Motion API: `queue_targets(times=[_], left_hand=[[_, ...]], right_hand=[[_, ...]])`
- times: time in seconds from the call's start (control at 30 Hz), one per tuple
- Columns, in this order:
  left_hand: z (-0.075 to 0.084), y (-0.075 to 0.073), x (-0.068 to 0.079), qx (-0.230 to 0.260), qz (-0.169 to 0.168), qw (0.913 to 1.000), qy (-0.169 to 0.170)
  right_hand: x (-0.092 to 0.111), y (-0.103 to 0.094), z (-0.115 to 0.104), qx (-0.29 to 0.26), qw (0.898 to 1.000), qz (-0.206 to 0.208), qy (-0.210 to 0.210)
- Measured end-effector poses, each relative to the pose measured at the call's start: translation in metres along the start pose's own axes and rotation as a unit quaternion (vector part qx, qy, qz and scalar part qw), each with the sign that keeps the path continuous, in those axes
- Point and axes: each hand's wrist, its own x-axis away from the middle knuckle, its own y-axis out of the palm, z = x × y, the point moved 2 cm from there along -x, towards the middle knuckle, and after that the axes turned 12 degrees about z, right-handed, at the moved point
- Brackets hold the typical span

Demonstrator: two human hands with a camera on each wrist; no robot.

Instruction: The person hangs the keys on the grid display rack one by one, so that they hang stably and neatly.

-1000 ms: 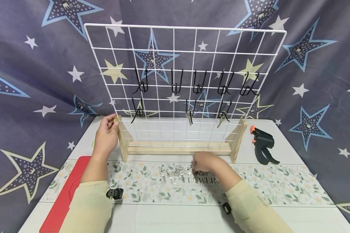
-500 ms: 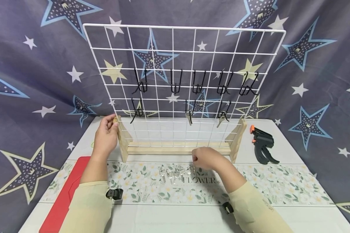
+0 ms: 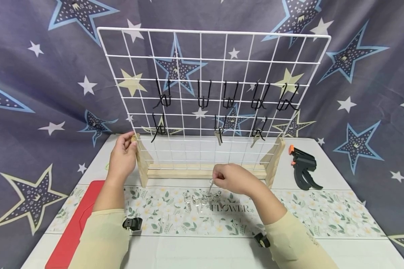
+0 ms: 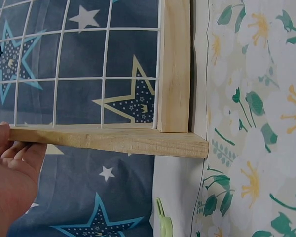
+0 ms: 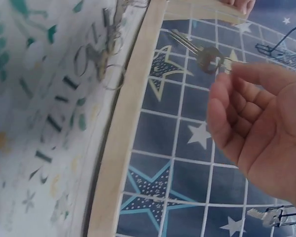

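Observation:
My right hand (image 3: 235, 179) pinches a key (image 5: 210, 60) by its small ring, with the key hanging from the fingertips in front of the wooden base bar. Several more keys with rings (image 3: 196, 201) lie below on the flowered cloth. My left hand (image 3: 122, 158) grips the top of the stand's left wooden side piece (image 4: 113, 140), thumb above and fingers beneath in the left wrist view. That stand carries a white wire grid (image 3: 202, 32) with two rows of black hooks (image 3: 203, 102). From two lower hooks hang a key (image 3: 219, 138) and another key (image 3: 256, 139).
To the right of the stand lies a black and orange clamp-like tool (image 3: 304, 166). A red flat case (image 3: 75, 228) is beside my left forearm. A small green item (image 4: 164, 219) rests behind the left side. A starry curtain (image 3: 373, 93) hangs behind the table.
My right hand has risen from the cloth and moved slightly left, lifting a key from the group. The left hand has stayed on the wooden side piece.

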Motion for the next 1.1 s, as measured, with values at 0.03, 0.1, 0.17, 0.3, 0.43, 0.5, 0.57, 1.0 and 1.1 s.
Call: queue_targets(times=[0.03,0.1,0.17,0.3,0.43,0.5,0.57,1.0,1.1], left_hand=[[0.0,0.0,0.0,0.001,0.0,1.0,0.001],[0.0,0.001,0.0,0.001,-0.001,1.0,0.001],[0.0,0.001,0.0,0.0,-0.002,1.0,0.002],[0.0,0.001,0.0,-0.001,-0.003,1.0,0.001],[0.0,0.001,0.0,0.0,-0.004,1.0,-0.002],[0.0,0.001,0.0,0.001,-0.004,1.0,-0.003],[0.0,0.001,0.0,0.002,-0.004,1.0,-0.005],[-0.002,0.001,-0.002,0.001,-0.004,1.0,-0.003],[-0.002,0.001,-0.002,0.001,-0.005,1.0,-0.002]], right_hand=[[0.0,-0.001,-0.003,-0.008,1.0,0.004,-0.004],[-0.001,-0.003,-0.008,-0.02,1.0,0.013,-0.011],[-0.001,-0.005,-0.013,-0.033,0.999,0.024,-0.02],[-0.002,-0.007,-0.021,-0.078,0.995,0.048,-0.032],[-0.002,-0.007,-0.029,-0.124,0.99,0.066,-0.027],[-0.002,-0.007,-0.032,-0.157,0.985,0.068,-0.018],[-0.003,-0.006,-0.034,-0.198,0.978,0.066,-0.006],[-0.013,-0.006,-0.052,-0.303,0.95,0.074,-0.013],[-0.016,-0.006,-0.058,-0.311,0.947,0.077,-0.016]])
